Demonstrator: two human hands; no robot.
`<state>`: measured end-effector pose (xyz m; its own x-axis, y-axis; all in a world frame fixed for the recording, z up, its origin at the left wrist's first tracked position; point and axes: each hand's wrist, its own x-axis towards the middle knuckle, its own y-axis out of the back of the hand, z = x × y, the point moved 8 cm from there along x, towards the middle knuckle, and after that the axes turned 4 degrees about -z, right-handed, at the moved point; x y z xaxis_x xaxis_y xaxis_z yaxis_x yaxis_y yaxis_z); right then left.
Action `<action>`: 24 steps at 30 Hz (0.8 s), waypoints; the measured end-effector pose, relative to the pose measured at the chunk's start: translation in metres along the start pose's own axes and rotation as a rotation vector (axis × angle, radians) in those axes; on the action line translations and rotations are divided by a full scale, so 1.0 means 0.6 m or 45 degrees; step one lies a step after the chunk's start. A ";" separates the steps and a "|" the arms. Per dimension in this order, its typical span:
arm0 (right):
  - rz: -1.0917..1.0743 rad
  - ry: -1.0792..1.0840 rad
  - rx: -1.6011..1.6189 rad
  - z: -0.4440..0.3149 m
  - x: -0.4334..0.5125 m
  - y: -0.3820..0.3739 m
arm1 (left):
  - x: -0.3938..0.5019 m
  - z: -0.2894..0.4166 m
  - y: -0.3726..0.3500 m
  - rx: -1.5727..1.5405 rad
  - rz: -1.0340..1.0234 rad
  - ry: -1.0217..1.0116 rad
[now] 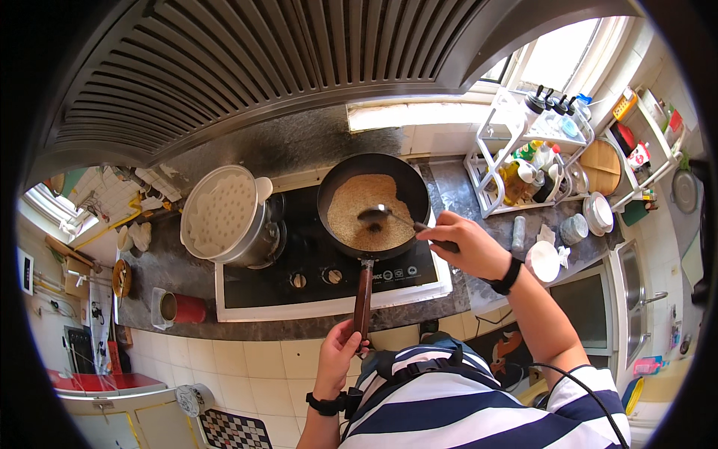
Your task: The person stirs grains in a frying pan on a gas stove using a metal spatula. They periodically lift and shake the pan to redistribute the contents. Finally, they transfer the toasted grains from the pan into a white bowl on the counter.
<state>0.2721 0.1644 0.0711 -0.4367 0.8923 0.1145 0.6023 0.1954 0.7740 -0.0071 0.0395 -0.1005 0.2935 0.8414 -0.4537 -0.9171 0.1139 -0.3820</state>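
Note:
A dark frying pan (412, 193) with deep sides sits over the right side of the gas stove. Small tan grains (359, 196), perhaps sesame seeds, cover its bottom, with a darker patch just below the spoon's bowl. My left hand (339, 348) is wrapped around the end of the pan's brown handle (364, 292). From the pan's right side, my right hand (474, 247) grips the dark handle of a metal spoon (373, 213). The spoon's bowl is over the grains; whether it touches them I cannot tell.
A steamer pot (224, 219) stands on the stove's (247, 292) left side. The range hood (269, 62) hangs above. To the right are a white rack (485, 185) of bottles and a white bowl (543, 261). A red canister (188, 307) lies at the counter's left.

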 end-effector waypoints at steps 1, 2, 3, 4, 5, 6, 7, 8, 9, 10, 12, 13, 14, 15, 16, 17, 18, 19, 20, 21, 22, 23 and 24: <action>0.066 -0.020 -0.020 0.013 0.007 -0.006 | 0.001 0.000 0.000 0.002 0.000 0.000; 0.129 -0.064 -0.046 0.029 0.013 -0.006 | 0.001 0.001 0.000 0.004 -0.001 0.000; 0.184 -0.061 -0.062 0.040 0.016 -0.011 | 0.002 0.001 0.000 0.014 -0.002 -0.003; 0.240 -0.058 -0.078 0.053 0.018 -0.014 | 0.003 0.002 -0.002 0.023 -0.003 -0.006; 0.297 -0.056 -0.095 0.061 0.016 -0.015 | 0.004 0.003 -0.004 0.034 -0.006 -0.008; 0.285 -0.066 -0.098 0.062 0.019 -0.024 | 0.003 0.004 -0.004 0.044 0.002 -0.015; 0.260 -0.058 -0.068 0.059 0.014 -0.029 | 0.001 0.005 -0.005 0.056 0.008 -0.021; 0.236 -0.052 -0.038 0.051 0.005 -0.032 | 0.000 0.006 -0.006 0.067 0.013 -0.028; 0.208 -0.044 -0.009 0.039 -0.003 -0.032 | 0.000 0.007 -0.006 0.065 0.018 -0.030; 0.193 -0.037 0.058 0.022 -0.013 -0.027 | -0.002 0.005 -0.005 0.061 0.027 -0.028; 0.142 -0.074 0.151 0.000 -0.034 -0.022 | -0.003 0.003 -0.004 0.053 0.038 -0.028; 0.118 -0.092 0.196 -0.005 -0.041 -0.022 | -0.005 0.002 -0.002 0.047 0.042 -0.028; 0.083 -0.090 0.229 -0.008 -0.043 -0.027 | -0.006 0.000 0.000 0.041 0.048 -0.029; 0.102 -0.057 0.261 -0.009 -0.042 -0.027 | -0.005 -0.001 -0.001 0.042 0.053 -0.027; 0.127 -0.023 0.293 -0.009 -0.036 -0.033 | -0.003 0.001 -0.001 0.047 0.054 -0.025; 0.151 0.010 0.325 -0.006 -0.028 -0.043 | -0.001 0.001 -0.001 0.052 0.056 -0.023; 0.168 0.061 0.293 0.008 -0.014 -0.057 | 0.001 0.002 0.000 0.058 0.055 -0.021; 0.188 0.068 0.271 0.021 0.001 -0.072 | 0.002 0.002 0.001 0.064 0.052 -0.015; 0.212 0.077 0.249 0.033 0.019 -0.083 | 0.004 0.003 0.001 0.072 0.048 -0.012; 0.231 0.094 0.228 0.043 0.035 -0.090 | 0.002 0.005 0.003 0.090 0.050 -0.021; 0.259 0.093 0.186 0.057 0.047 -0.093 | 0.001 0.007 0.004 0.105 0.049 -0.027; 0.288 0.092 0.143 0.071 0.057 -0.092 | 0.003 0.010 0.002 0.121 0.045 -0.034; 0.305 0.090 0.102 0.076 0.064 -0.090 | 0.000 0.014 0.000 0.116 0.057 -0.037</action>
<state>0.2532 0.2068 0.0053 -0.3197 0.8867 0.3341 0.7437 0.0163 0.6683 -0.0092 0.0439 -0.0939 0.2448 0.8617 -0.4443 -0.9502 0.1221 -0.2867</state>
